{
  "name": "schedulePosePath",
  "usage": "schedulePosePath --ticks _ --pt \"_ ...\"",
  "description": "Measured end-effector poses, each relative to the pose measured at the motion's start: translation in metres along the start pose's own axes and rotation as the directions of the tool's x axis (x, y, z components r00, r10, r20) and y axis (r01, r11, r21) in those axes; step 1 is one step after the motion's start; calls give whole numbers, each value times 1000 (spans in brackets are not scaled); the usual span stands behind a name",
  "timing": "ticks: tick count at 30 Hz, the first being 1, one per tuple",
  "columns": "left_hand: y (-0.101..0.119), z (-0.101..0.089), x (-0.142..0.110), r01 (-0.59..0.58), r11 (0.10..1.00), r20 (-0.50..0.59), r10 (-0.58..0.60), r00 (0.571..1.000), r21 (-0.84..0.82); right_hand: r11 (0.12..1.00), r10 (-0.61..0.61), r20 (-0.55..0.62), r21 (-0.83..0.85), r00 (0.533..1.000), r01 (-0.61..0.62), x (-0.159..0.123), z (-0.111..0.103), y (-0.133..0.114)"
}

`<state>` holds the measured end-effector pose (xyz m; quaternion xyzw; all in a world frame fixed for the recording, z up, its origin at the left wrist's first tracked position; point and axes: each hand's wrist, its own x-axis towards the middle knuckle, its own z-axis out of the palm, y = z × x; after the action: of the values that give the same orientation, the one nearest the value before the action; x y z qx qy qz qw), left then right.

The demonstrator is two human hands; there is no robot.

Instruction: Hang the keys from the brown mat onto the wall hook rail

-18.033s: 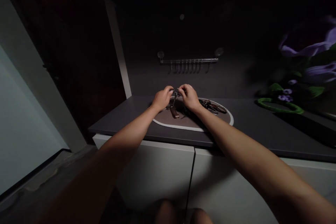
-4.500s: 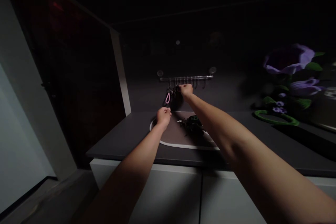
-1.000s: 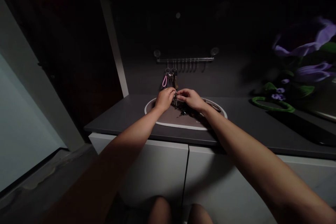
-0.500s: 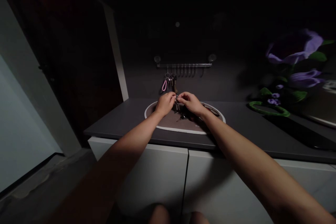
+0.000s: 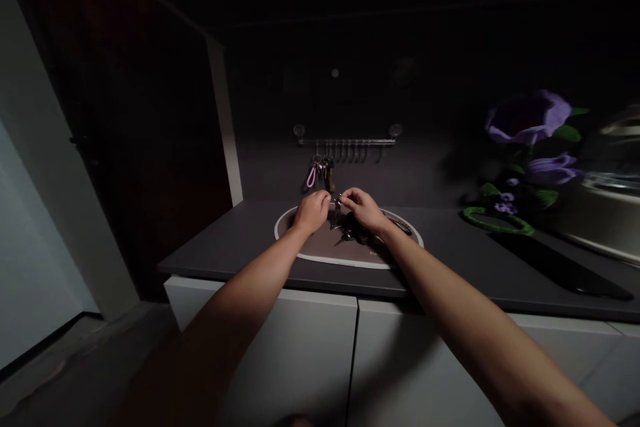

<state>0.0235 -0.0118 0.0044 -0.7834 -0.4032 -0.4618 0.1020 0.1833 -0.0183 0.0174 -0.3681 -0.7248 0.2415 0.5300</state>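
So both hands are up over the mat (image 5: 320, 250), close to each other but not touching, with a small bunch of keys (image 5: 337, 211) dangling between them. The right hand (image 5: 366, 209) has its thumb and finger pinched on the metal bit at the top of the bunch. The left hand (image 5: 312, 212) has its fingertips drawn together just beside it, but it's too small and dim to tell if they've got hold of any metal. Under the hands there's a dark pile (image 5: 349, 235) on the mat, with a key or two poking out, and a braided loop (image 5: 401, 224) by the right wrist. The mat's a brownish oval with a white rim, lying on the dark counter (image 5: 205, 243). Behind that, a clear hook rail (image 5: 347, 142) is on the wall, with a pink strap (image 5: 311, 177) and a brown fob (image 5: 331, 181) hanging at its left end. Over to the right you've got purple flowers (image 5: 530, 119), a fuzzy green ring (image 5: 473, 219), and a shiny pot (image 5: 603, 220).
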Motion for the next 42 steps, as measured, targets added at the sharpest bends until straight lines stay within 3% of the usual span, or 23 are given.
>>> schedulePosePath --ticks 10,19,29,35,40,42 --pt "-2 1 -1 38 998 39 -40 998 49 969 128 -113 227 985 -100 2 -2 -1" --pt "-3 2 -1 80 995 81 -85 993 59 893 313 -238 402 919 -200 30 -6 -18" --pt "-6 6 -1 124 990 97 -130 987 66 916 327 -251 322 911 -240 93 -6 -37" --pt "-8 7 -1 136 988 97 -143 985 80 902 374 -338 350 864 -253 118 7 -31" --pt "-9 8 -1 127 987 94 -137 986 102 911 391 -467 318 793 -262 134 15 -15" --pt "-9 8 -1 127 986 95 -137 986 105 920 376 -482 297 791 -256 139 16 -8"
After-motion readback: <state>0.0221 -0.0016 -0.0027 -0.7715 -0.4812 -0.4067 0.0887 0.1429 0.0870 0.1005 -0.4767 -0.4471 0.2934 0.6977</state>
